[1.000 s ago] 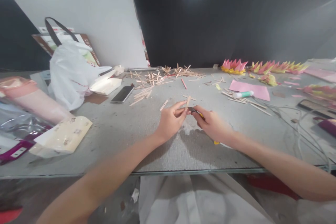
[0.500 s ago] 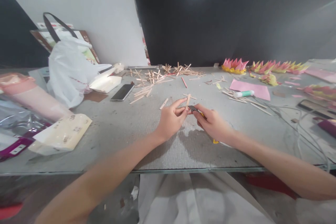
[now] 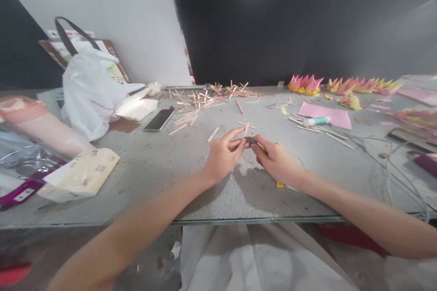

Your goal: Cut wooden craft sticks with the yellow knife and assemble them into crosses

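Between the fingertips of my left hand [image 3: 223, 153] a wooden craft stick [image 3: 246, 129] is pinched, its upper end poking up. My right hand [image 3: 277, 160] is wrapped around a yellow utility knife [image 3: 263, 148], most of whose handle is hidden by the palm. The dark blade [image 3: 251, 140] meets the stick close to my left fingertips. Just behind my hands lie crossed craft sticks [image 3: 251, 125], and a single loose stick [image 3: 213, 134] rests to the left of them.
Farther back is a heap of craft sticks [image 3: 200, 99]. A phone [image 3: 159, 119], a white plastic bag [image 3: 90, 88] and a paper box [image 3: 83, 175] stand left. On the right are a glue stick [image 3: 317, 121], pink paper [image 3: 336, 116], paper lotus flowers [image 3: 305, 84] and cables [image 3: 389, 175].
Almost nothing differs. Both hands keep their hold on the stick and the knife, and the stick's upper end has shifted very slightly to the right.
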`<state>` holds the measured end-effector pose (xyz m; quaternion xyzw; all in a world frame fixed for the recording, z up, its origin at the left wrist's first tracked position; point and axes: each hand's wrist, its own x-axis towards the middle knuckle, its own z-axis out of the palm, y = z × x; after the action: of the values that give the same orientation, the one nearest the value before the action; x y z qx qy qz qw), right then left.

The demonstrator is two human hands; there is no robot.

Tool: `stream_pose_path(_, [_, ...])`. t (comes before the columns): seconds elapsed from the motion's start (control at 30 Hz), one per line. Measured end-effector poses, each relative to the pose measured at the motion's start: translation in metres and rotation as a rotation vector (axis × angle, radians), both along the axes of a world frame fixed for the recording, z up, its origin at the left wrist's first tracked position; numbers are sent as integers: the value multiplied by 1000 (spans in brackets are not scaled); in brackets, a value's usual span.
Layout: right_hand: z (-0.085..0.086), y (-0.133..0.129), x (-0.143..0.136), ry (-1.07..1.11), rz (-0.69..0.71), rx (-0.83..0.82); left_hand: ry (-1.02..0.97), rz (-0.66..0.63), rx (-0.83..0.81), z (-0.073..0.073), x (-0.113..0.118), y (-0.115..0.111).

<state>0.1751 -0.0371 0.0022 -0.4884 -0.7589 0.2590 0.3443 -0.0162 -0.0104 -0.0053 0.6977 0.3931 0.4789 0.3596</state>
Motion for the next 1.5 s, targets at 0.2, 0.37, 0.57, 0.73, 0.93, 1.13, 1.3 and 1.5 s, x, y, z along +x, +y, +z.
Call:
stream_pose_path(0.2, [0,-1,0,183,57,-121,-268,-135,-271,4,0,4])
stream_pose_path(0.37, [-1,-2,1,289,63,-166,-383,-173,-335,6,0,7])
stream_pose_path(0.57, [-1,-1,3,334,74,-164,-412,-173,-363,6,1,7])
stream_pose_path(0.73, [-1,-1,2,325,81,-166,-386,-169,-346,5,1,7])
stream_pose_path(0.93, [3,1,4,175,-14,-66,-22,-16,-161,2,-6,12])
stream_pose_path(1.13, [-6,12,13,-84,-53,108,-94,-20,-209,-10,-10,28])
stream_pose_path(1.3, [-14,20,15,-148,2,228,-148,-32,-226,-9,-10,31])
stream_pose_path(1.5, [-17,25,12,-177,64,258,-89,-95,-194,-3,-11,27])
